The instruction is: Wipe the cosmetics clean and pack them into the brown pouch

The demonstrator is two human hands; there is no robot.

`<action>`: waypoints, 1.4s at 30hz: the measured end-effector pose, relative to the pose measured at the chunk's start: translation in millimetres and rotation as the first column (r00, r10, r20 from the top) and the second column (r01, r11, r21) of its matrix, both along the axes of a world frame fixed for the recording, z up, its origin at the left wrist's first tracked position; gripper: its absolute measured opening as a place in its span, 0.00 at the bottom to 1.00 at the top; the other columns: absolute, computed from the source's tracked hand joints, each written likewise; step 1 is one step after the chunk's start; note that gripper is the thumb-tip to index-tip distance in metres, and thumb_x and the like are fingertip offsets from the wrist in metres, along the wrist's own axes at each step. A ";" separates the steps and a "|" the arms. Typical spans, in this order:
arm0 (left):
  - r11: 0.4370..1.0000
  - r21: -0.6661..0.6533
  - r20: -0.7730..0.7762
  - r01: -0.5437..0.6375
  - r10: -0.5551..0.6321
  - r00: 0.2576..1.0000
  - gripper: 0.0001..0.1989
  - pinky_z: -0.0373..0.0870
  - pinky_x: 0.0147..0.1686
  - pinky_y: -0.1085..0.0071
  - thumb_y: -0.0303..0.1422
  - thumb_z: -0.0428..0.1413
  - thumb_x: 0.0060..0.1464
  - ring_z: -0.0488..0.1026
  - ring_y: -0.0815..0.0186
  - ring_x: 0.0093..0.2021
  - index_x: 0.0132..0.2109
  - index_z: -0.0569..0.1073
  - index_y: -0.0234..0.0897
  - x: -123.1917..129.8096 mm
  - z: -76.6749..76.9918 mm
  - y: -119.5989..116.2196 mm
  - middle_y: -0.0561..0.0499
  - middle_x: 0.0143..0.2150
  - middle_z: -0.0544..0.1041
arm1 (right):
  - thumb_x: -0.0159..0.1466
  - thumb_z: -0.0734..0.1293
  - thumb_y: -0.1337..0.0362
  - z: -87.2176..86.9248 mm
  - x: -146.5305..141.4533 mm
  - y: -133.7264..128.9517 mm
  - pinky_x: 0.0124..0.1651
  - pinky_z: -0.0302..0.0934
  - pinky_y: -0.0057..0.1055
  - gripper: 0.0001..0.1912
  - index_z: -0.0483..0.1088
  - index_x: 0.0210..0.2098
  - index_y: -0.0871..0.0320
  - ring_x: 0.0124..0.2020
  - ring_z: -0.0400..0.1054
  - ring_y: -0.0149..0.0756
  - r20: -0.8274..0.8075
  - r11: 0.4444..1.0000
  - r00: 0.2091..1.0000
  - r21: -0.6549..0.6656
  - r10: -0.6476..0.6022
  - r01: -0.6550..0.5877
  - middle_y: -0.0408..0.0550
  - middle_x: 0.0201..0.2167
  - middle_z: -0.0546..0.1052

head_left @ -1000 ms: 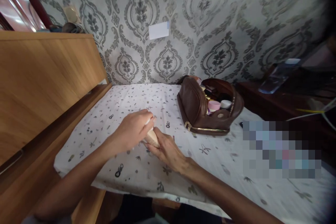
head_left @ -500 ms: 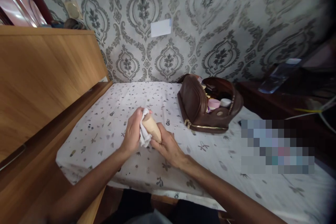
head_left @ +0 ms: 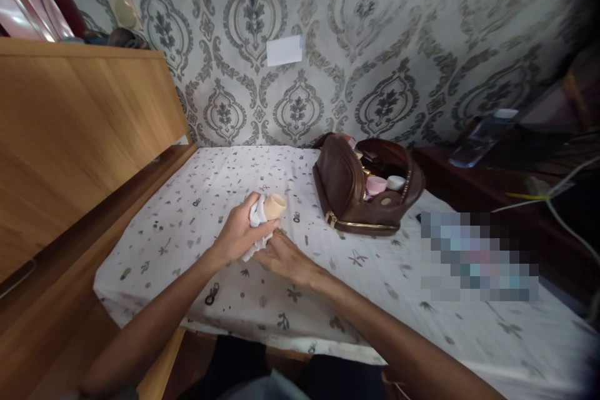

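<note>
A beige cosmetic tube (head_left: 275,205) is held above the bed sheet, its round end pointing up and to the right. A white cloth (head_left: 257,212) wraps around it. My left hand (head_left: 240,228) is closed around the tube through the cloth, thumb across the near side. Just below, my right hand (head_left: 288,259) has its fingers curled at the cloth's hanging lower end, beside the left thumb; its fingertips are partly hidden. The lower part of the tube is covered by cloth and hands.
A brown leather bag (head_left: 342,184) stands unzipped at right, with a pink-lidded jar (head_left: 375,185) and a white lid (head_left: 396,182) inside. A clear bottle (head_left: 482,140) lies on a dark surface beyond. A wooden panel (head_left: 84,106) borders the patterned sheet (head_left: 187,225) at left.
The tube has turned so its round end now faces up and right. My left hand has taken it within the cloth, while my right hand has shifted from the tube to below it.
</note>
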State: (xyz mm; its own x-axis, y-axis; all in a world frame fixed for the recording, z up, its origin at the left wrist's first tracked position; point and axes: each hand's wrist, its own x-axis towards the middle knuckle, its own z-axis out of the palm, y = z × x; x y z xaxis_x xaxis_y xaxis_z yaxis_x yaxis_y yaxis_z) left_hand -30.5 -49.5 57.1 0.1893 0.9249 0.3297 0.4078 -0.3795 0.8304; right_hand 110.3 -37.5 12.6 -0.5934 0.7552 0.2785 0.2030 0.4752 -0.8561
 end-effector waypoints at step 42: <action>0.954 0.299 -0.806 0.017 0.243 0.540 0.19 0.72 0.37 0.66 0.38 0.44 0.69 0.76 0.61 0.35 0.36 0.74 0.34 -62.7 -54.9 -12.7 0.44 0.34 0.79 | 0.53 0.77 0.56 -37.5 49.4 14.3 0.50 0.68 0.42 0.19 0.73 0.41 0.54 0.39 0.74 0.39 -0.259 0.952 0.956 -0.302 -0.137 0.054 0.45 0.36 0.79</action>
